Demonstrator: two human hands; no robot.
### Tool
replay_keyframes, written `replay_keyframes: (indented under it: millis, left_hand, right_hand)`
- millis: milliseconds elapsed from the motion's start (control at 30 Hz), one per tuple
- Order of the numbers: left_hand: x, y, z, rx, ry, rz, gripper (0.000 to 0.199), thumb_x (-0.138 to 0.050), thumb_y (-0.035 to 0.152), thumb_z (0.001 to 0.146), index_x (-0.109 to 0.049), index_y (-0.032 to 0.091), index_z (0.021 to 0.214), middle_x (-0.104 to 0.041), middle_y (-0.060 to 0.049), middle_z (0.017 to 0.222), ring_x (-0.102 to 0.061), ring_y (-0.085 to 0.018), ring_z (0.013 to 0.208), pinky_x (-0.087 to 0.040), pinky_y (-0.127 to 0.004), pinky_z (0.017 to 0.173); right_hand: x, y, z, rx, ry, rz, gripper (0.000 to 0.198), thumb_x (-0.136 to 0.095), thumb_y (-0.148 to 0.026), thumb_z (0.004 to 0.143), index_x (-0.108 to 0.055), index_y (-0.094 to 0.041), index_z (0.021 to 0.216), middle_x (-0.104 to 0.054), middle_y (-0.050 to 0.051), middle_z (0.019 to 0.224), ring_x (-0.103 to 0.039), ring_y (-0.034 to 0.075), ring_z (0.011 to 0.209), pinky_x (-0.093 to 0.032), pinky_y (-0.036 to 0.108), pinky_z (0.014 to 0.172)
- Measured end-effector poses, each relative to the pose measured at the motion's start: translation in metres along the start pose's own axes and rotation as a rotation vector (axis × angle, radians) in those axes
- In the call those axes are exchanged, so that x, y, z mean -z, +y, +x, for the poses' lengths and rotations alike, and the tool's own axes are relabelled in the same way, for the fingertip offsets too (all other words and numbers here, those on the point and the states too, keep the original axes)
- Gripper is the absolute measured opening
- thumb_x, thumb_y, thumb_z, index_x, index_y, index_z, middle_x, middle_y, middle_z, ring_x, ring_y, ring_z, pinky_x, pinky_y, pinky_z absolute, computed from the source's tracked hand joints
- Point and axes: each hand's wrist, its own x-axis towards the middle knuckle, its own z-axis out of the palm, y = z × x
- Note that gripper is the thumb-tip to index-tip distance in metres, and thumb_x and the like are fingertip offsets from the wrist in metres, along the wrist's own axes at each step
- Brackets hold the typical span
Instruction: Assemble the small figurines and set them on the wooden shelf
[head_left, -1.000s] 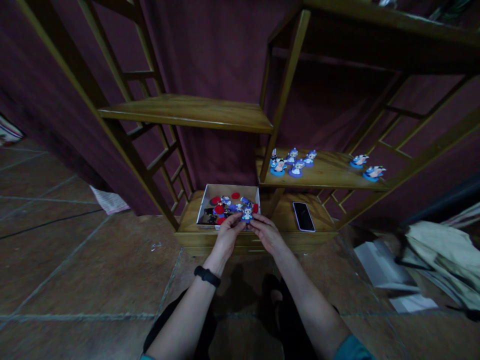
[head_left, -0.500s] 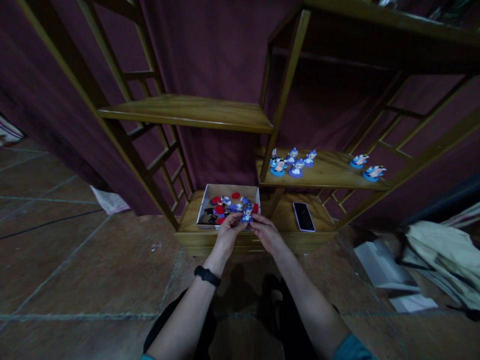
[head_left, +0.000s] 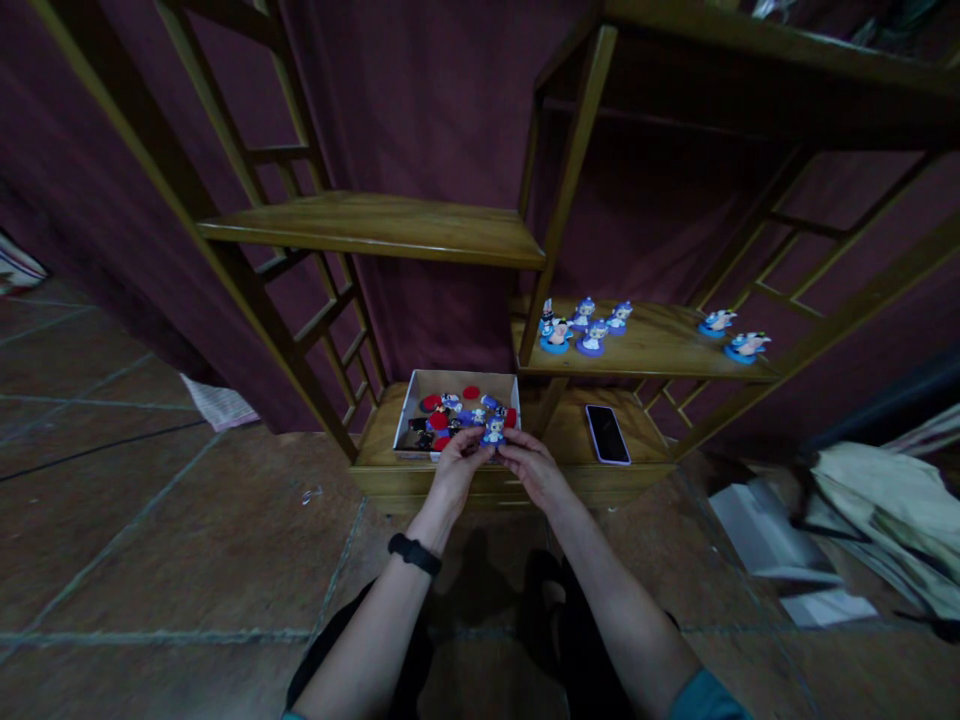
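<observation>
Between my two hands is a small purple-and-white figurine (head_left: 493, 432) on a purple base, held upright at the front edge of a cardboard box. My left hand (head_left: 455, 462) pinches its left side, and my right hand (head_left: 534, 466) grips it from the right. Behind them the open box (head_left: 406, 412) holds several more figurines and red round bases, lying jumbled. The box's front right corner is hidden by my hands and the figurine.
Several figurines (head_left: 592, 338) stand on the right shelf (head_left: 660, 345), with two pink-and-blue ones (head_left: 747, 346) at its far end. A phone (head_left: 608, 434) lies on the low shelf. An upper shelf (head_left: 375, 222) overhangs the box. Bags (head_left: 877, 510) lie at right on the floor.
Almost nothing differs. Both hands keep hold of the figurine in the same place, and the view has shifted very slightly.
</observation>
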Motion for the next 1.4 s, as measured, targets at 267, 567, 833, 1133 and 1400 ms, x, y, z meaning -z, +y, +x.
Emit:
replay_keyframes:
  millis: [267,567,833,1133,1400]
  left_hand:
    - [-0.003,0.006,-0.005,0.102,-0.029,-0.078,0.042,-0.077,0.018,0.056,-0.066,0.015,0.096,-0.068,-0.006,0.092,-0.06,-0.017,0.084,-0.042,-0.032,0.083]
    - [-0.003,0.012,-0.014,0.14,-0.109,-0.058,0.042,-0.078,0.017,0.054,-0.067,0.016,0.095,-0.068,-0.006,0.09,-0.061,-0.016,0.082,-0.043,-0.031,0.081]
    - [-0.006,0.01,-0.018,0.108,-0.153,0.039,0.041,-0.079,0.021,0.052,-0.068,0.017,0.092,-0.068,-0.009,0.097,-0.06,-0.02,0.089,-0.043,-0.032,0.083]
    - [-0.018,0.031,-0.027,0.168,-0.186,0.097,0.043,-0.079,0.029,0.055,-0.067,0.019,0.095,-0.067,-0.011,0.104,-0.061,-0.022,0.095,-0.044,-0.031,0.081]
    - [-0.014,0.027,-0.019,0.211,-0.17,0.094,0.044,-0.079,0.031,0.055,-0.067,0.019,0.096,-0.068,-0.011,0.101,-0.064,-0.02,0.083,-0.045,-0.03,0.072]
  right_hand:
    - [0.002,-0.001,-0.002,0.044,0.039,-0.103,0.032,-0.077,-0.03,0.053,-0.065,-0.02,0.081,-0.068,0.002,0.086,-0.062,0.017,0.082,-0.047,0.032,0.076]
    - [0.005,-0.001,-0.008,0.151,0.02,-0.23,0.031,-0.074,-0.037,0.059,-0.067,-0.021,0.085,-0.068,0.001,0.085,-0.061,0.017,0.081,-0.044,0.029,0.079]
    - [0.011,0.002,-0.009,0.309,0.004,-0.367,0.033,-0.076,-0.038,0.058,-0.067,-0.023,0.086,-0.068,0.001,0.085,-0.06,0.02,0.083,-0.044,0.033,0.082]
    - [0.029,-0.032,-0.025,0.372,0.042,-0.414,0.028,-0.077,-0.036,0.058,-0.066,-0.024,0.079,-0.065,-0.001,0.077,-0.059,0.018,0.075,-0.046,0.031,0.073]
    - [0.058,-0.161,-0.028,0.646,0.203,-0.386,0.036,-0.078,-0.032,0.057,-0.063,-0.022,0.088,-0.067,0.001,0.08,-0.059,0.016,0.075,-0.047,0.032,0.076]
